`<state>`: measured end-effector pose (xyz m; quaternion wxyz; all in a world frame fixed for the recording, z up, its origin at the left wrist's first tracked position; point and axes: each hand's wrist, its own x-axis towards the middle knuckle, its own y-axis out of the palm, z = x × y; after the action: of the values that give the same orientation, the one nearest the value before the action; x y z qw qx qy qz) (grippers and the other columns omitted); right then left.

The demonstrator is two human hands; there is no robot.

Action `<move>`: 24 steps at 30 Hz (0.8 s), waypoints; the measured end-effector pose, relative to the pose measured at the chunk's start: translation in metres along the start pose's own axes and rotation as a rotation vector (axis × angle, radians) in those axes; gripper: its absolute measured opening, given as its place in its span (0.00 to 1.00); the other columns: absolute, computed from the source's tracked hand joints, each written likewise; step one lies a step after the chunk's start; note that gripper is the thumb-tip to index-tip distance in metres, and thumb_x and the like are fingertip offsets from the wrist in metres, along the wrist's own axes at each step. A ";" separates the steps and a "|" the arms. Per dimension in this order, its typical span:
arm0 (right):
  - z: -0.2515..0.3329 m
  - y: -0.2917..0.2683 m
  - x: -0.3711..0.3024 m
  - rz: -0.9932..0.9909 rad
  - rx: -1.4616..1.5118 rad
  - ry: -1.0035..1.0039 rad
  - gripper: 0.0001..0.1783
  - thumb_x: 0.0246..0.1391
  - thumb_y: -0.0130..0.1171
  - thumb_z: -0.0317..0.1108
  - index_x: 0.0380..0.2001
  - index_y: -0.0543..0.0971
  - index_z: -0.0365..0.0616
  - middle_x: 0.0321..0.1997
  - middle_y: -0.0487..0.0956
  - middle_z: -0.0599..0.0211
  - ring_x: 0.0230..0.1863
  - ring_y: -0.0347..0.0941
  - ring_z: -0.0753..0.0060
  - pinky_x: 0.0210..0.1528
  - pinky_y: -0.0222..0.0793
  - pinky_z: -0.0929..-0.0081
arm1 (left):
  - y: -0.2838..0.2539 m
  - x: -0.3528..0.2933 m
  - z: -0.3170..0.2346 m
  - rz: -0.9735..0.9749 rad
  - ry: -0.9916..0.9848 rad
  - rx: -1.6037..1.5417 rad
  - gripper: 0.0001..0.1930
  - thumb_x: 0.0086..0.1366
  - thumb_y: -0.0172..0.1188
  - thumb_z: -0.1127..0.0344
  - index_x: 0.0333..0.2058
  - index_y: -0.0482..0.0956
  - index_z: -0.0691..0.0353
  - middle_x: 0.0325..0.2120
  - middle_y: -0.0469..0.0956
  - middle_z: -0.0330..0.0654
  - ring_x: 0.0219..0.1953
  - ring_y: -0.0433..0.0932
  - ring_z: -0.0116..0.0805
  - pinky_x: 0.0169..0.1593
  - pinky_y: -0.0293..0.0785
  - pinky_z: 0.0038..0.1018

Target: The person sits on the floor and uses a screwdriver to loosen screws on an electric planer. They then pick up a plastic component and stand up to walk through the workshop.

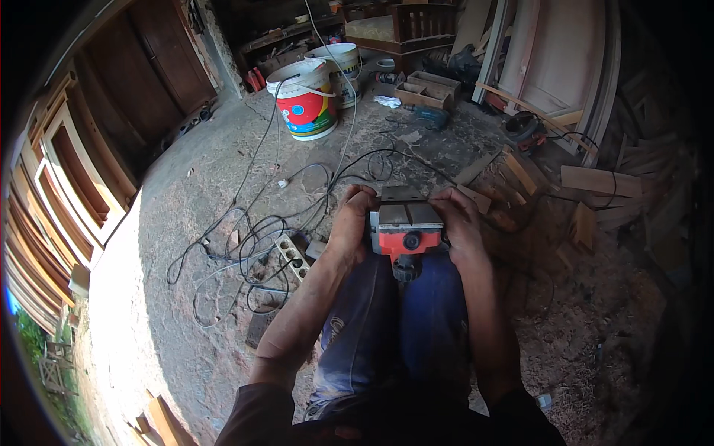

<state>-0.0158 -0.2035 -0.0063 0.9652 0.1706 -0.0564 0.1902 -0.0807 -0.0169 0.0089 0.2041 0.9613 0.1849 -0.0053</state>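
Note:
An electric hand planer [405,236], red and black with a flat grey metal sole, is held over my lap, its sole turned up and its round black knob pointing down toward my legs. My left hand [349,224] is closed around its left side. On the opposite side, my right hand [461,223] grips the body, the fingers partly hidden behind it. Below the tool are my knees in blue trousers [431,297]. Left of my left forearm lies a power strip [292,255] with a black plug in it, beside tangled cables [242,256].
Two paint buckets, one red and white [301,104] and one white [346,93], stand ahead. Beyond are a divided wooden box [425,91] and a teal power tool [428,117]. Wood offcuts [584,227] litter the right. Wooden frames [74,171] lean at the left.

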 end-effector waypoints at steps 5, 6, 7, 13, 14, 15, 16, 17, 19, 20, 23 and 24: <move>0.002 0.003 -0.001 -0.006 0.015 0.019 0.02 0.55 0.58 0.28 0.29 0.77 0.42 0.26 0.76 0.74 0.28 0.70 0.85 0.30 0.65 0.82 | 0.002 -0.002 -0.002 0.000 -0.025 -0.044 0.09 0.57 0.49 0.69 0.38 0.70 0.57 0.31 0.70 0.39 0.35 0.67 0.30 0.40 0.66 0.27; 0.002 0.003 -0.001 -0.005 0.013 0.013 0.02 0.55 0.58 0.28 0.29 0.77 0.42 0.26 0.76 0.74 0.28 0.70 0.85 0.30 0.65 0.82 | 0.002 -0.002 -0.002 0.000 -0.025 -0.043 0.09 0.57 0.49 0.69 0.38 0.70 0.57 0.32 0.70 0.39 0.35 0.67 0.30 0.40 0.66 0.27; 0.002 0.002 -0.002 -0.009 0.006 0.012 0.02 0.55 0.59 0.28 0.29 0.77 0.42 0.26 0.76 0.74 0.27 0.70 0.85 0.30 0.65 0.82 | 0.002 -0.003 -0.002 0.001 -0.027 -0.043 0.09 0.57 0.49 0.69 0.39 0.70 0.57 0.32 0.70 0.39 0.35 0.67 0.30 0.40 0.66 0.27; 0.004 0.004 -0.003 -0.031 0.007 0.042 0.03 0.54 0.59 0.29 0.29 0.78 0.42 0.26 0.76 0.73 0.27 0.70 0.85 0.30 0.65 0.82 | 0.000 -0.001 0.000 0.003 -0.021 -0.010 0.09 0.58 0.49 0.69 0.39 0.69 0.58 0.31 0.69 0.39 0.35 0.67 0.30 0.39 0.66 0.27; 0.004 0.004 -0.003 -0.028 0.002 0.035 0.03 0.54 0.59 0.29 0.28 0.78 0.42 0.26 0.76 0.73 0.27 0.70 0.85 0.29 0.65 0.81 | 0.001 -0.002 -0.001 0.002 -0.022 -0.014 0.09 0.58 0.49 0.69 0.39 0.69 0.57 0.31 0.69 0.38 0.35 0.67 0.30 0.39 0.66 0.27; 0.004 0.004 -0.003 -0.025 -0.003 0.029 0.03 0.54 0.59 0.28 0.28 0.78 0.42 0.26 0.76 0.73 0.27 0.70 0.85 0.29 0.65 0.81 | 0.002 -0.003 -0.001 0.001 -0.023 -0.019 0.09 0.58 0.49 0.69 0.39 0.69 0.57 0.31 0.69 0.38 0.35 0.67 0.30 0.39 0.66 0.27; 0.004 0.004 -0.003 -0.030 -0.005 0.033 0.03 0.54 0.59 0.28 0.28 0.78 0.41 0.26 0.76 0.73 0.27 0.70 0.85 0.30 0.66 0.81 | 0.002 -0.004 -0.001 -0.002 -0.024 -0.027 0.09 0.58 0.49 0.68 0.39 0.69 0.57 0.32 0.69 0.38 0.35 0.67 0.30 0.39 0.66 0.27; 0.005 0.004 -0.003 -0.034 -0.006 0.037 0.03 0.54 0.59 0.28 0.28 0.78 0.41 0.26 0.77 0.73 0.27 0.70 0.85 0.30 0.66 0.82 | 0.002 -0.003 -0.001 0.000 -0.022 -0.027 0.09 0.58 0.49 0.68 0.38 0.69 0.57 0.32 0.69 0.38 0.35 0.67 0.30 0.40 0.66 0.27; 0.005 0.004 -0.003 -0.040 -0.009 0.037 0.03 0.54 0.59 0.28 0.28 0.78 0.41 0.26 0.77 0.73 0.27 0.70 0.85 0.30 0.65 0.82 | 0.002 -0.003 -0.001 0.000 -0.017 -0.028 0.08 0.59 0.48 0.68 0.38 0.69 0.57 0.32 0.69 0.38 0.35 0.68 0.30 0.40 0.66 0.27; 0.005 0.004 -0.003 -0.041 -0.012 0.034 0.03 0.53 0.59 0.28 0.28 0.78 0.41 0.26 0.77 0.73 0.27 0.70 0.85 0.30 0.65 0.82 | 0.003 -0.003 -0.001 0.003 -0.016 -0.028 0.08 0.59 0.48 0.68 0.38 0.69 0.57 0.32 0.69 0.38 0.35 0.67 0.30 0.40 0.66 0.27; 0.005 0.004 -0.002 -0.049 -0.014 0.043 0.03 0.54 0.58 0.28 0.28 0.78 0.41 0.26 0.76 0.73 0.28 0.70 0.85 0.31 0.65 0.82 | 0.003 -0.003 -0.001 0.005 -0.014 -0.028 0.08 0.59 0.48 0.69 0.38 0.69 0.57 0.32 0.69 0.38 0.35 0.67 0.29 0.40 0.66 0.27; 0.006 0.004 -0.002 -0.052 -0.013 0.049 0.03 0.54 0.58 0.28 0.28 0.78 0.41 0.26 0.76 0.73 0.28 0.70 0.85 0.31 0.65 0.82 | 0.003 -0.003 -0.001 0.004 -0.012 -0.027 0.08 0.59 0.48 0.69 0.38 0.69 0.57 0.31 0.69 0.38 0.35 0.67 0.29 0.40 0.66 0.27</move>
<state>-0.0195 -0.2027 -0.0001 0.9720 0.1609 -0.0296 0.1687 -0.0822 -0.0202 0.0114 0.2183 0.9587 0.1820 -0.0082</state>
